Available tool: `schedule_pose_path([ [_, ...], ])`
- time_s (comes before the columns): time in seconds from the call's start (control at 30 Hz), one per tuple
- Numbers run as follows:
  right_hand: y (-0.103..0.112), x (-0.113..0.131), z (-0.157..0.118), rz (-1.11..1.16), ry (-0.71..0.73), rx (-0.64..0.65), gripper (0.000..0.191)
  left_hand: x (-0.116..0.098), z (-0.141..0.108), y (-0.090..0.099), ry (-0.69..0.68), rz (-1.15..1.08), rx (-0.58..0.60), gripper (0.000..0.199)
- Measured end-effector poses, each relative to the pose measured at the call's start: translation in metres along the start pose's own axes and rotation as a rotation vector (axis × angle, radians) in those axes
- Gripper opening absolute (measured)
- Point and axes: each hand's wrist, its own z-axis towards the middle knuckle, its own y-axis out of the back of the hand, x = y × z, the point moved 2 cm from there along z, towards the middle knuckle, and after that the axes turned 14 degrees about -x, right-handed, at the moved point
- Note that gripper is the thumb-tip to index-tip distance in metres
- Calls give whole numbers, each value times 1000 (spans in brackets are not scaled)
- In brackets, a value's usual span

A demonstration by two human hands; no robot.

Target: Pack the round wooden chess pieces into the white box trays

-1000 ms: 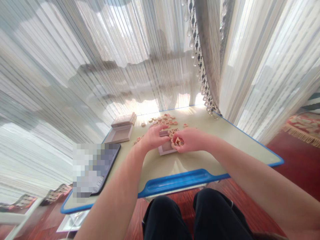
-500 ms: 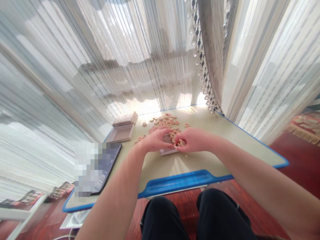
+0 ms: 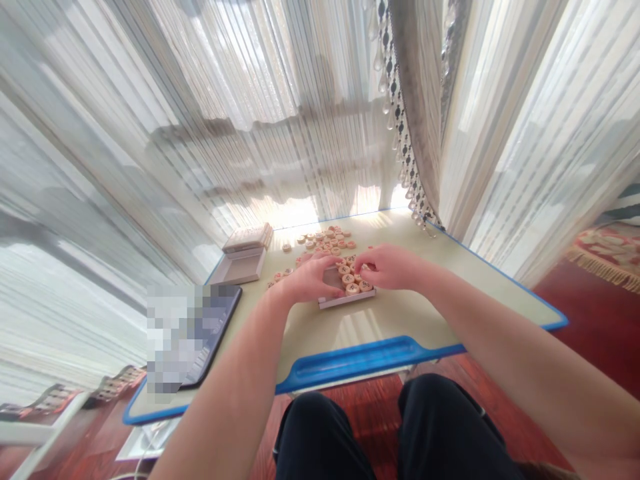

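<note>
A shallow open box [image 3: 347,302] lies on the table before me, its right part holding several round wooden Chinese chess pieces [image 3: 349,279] with dark characters. Over the left side of this box, my left hand [image 3: 314,279] is spread, thumb and fingers apart, with the thumb by the nearest pieces. My right hand [image 3: 387,267] is at the box's far right, fingers bent down onto the pieces there. Its fingertips are closed together, and what they hold, if anything, is hidden. Beyond the hands lie loose chess pieces [image 3: 333,240], some with red characters.
An open box half [image 3: 243,267] and a closed-looking box [image 3: 249,237] stand at the table's back left. A tablet [image 3: 220,340], partly pixelated, lies at the left edge. The table [image 3: 425,320] has a blue rim with a trough [image 3: 355,357] near my knees. Curtains hang behind.
My right hand has moved away from the box's front edge, up and to the right, uncovering pieces at the front. My left hand stays in place at the box.
</note>
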Motion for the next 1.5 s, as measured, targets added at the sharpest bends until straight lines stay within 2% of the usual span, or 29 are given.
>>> schedule_pose_path([
  [0.1,1,-1,0,21,-31,3,22,-1,0,-1,-10,27,-11,72],
  [0.33,-2,6,-3,213,-26,148,22,-3,1,-5,-36,101,-45,77],
  [0.57,-5,7,-2,219,-42,98,21,-1,1,-3,-8,87,-8,81],
  [0.73,-5,8,-2,241,-6,137,20,-2,1,-3,-11,70,-14,77],
  [0.87,-7,7,-1,249,-32,139,23,0,1,-5,-8,64,-38,77],
  [1.0,-9,3,1,204,-78,69,27,2,3,-4,0,34,-36,76],
  [1.13,-13,-1,2,140,-102,-14,27,2,3,-3,2,24,-38,65],
  [1.5,-20,-3,5,100,-42,40,24,4,6,-9,-15,101,-109,56],
])
